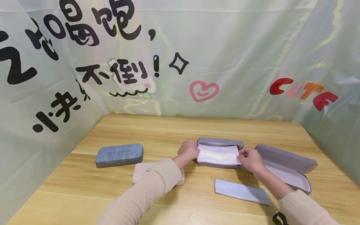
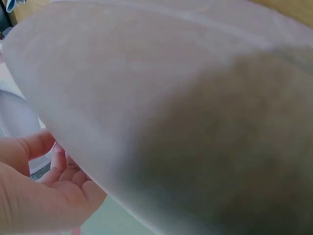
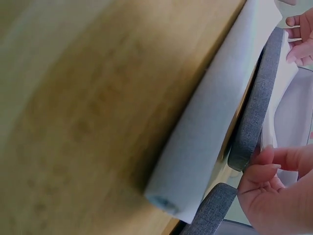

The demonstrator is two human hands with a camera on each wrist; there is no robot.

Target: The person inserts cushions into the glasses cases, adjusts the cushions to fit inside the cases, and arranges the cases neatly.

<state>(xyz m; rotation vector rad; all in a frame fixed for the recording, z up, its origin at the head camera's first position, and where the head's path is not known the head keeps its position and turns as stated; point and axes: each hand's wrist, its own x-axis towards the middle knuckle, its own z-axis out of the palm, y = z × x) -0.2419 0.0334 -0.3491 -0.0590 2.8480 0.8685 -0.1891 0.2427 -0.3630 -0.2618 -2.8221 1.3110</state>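
White cleaning cloth (image 1: 219,154): folded flat into a rectangle, faint pinkish tint, long side left-right, slight bow along its length in the right wrist view. Sits over the opening of a gray eyeglass case (image 1: 220,141), covering most of its interior; can't tell if it touches the bottom. Left hand (image 1: 188,150) pinches the left short end, right hand (image 1: 251,160) the right one. Case: hinged open, lid at the far side, fabric-textured gray shell, paler smooth lining, long axis left-right, lower half flat on the wooden table (image 1: 194,200).
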